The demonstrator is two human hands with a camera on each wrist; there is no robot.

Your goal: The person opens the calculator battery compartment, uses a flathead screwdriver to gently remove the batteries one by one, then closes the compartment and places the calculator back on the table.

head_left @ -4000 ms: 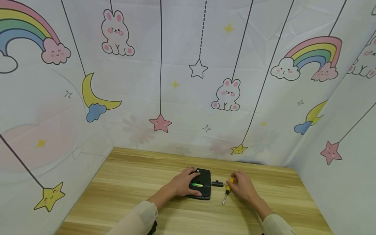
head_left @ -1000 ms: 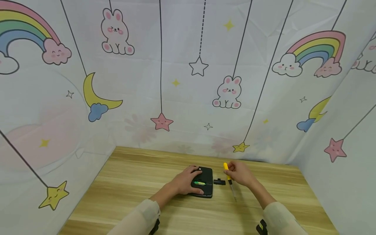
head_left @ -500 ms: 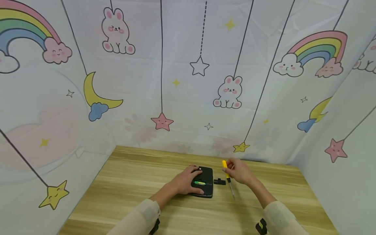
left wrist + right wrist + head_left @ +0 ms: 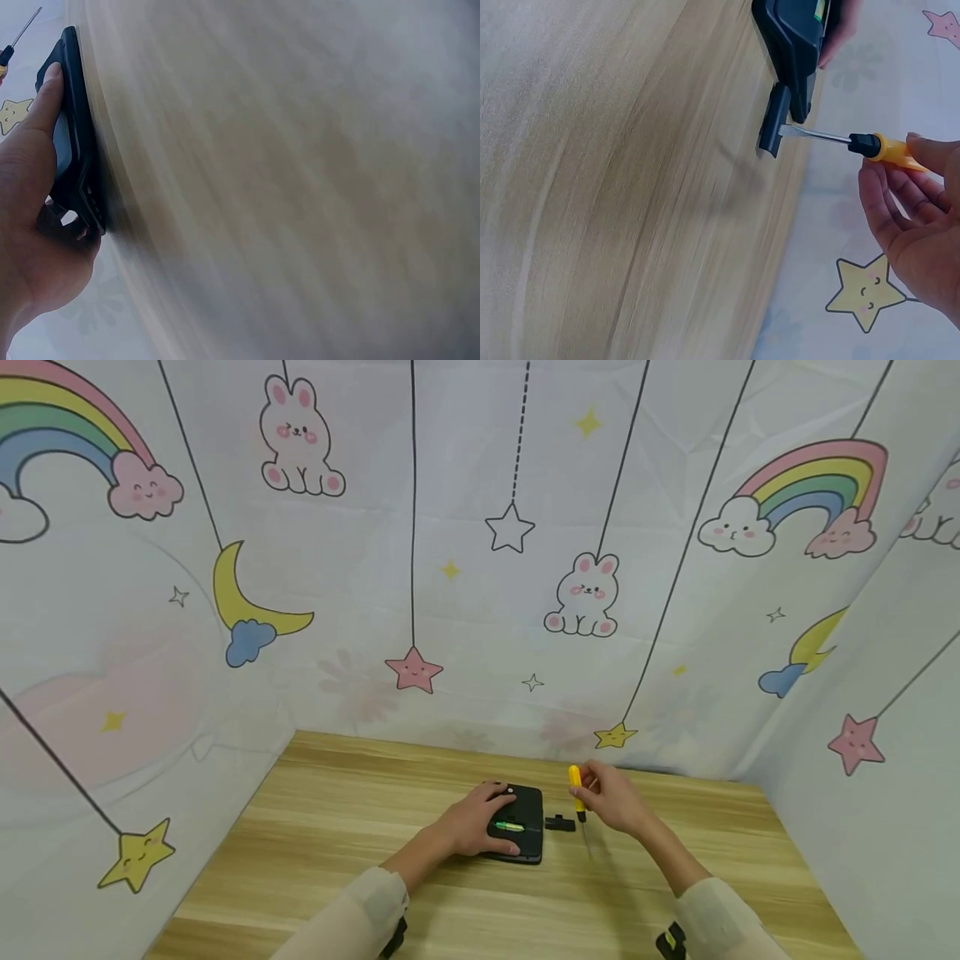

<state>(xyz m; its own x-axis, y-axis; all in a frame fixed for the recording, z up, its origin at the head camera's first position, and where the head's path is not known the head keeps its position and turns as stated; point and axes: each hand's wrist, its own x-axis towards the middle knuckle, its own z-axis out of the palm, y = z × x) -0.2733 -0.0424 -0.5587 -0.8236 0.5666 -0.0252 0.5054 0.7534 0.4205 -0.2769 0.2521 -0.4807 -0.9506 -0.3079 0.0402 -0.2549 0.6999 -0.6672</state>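
Observation:
A black device (image 4: 529, 806) lies on the wooden table with its open battery compartment facing up. Inside that compartment shows a green battery (image 4: 511, 827). My left hand (image 4: 471, 820) grips the device from the left, thumb on the near part and fingers toward the far edge. Just right of the device lies a small black battery cover (image 4: 560, 824). My right hand (image 4: 613, 797) pinches a screwdriver (image 4: 896, 153) by its yellow handle, shaft pointing down beside the cover. In the right wrist view its flat tip overlaps the cover; whether they touch I cannot tell.
The wood-grain table (image 4: 360, 793) meets a white printed curtain (image 4: 480, 610) at the back and sides. Black wrist straps (image 4: 671, 941) show below the sleeves.
Four seconds ago the screwdriver was low, its tip slanting toward me and left. My right hand has since lifted it and turned the shaft more upright. The left hand stays on the device.

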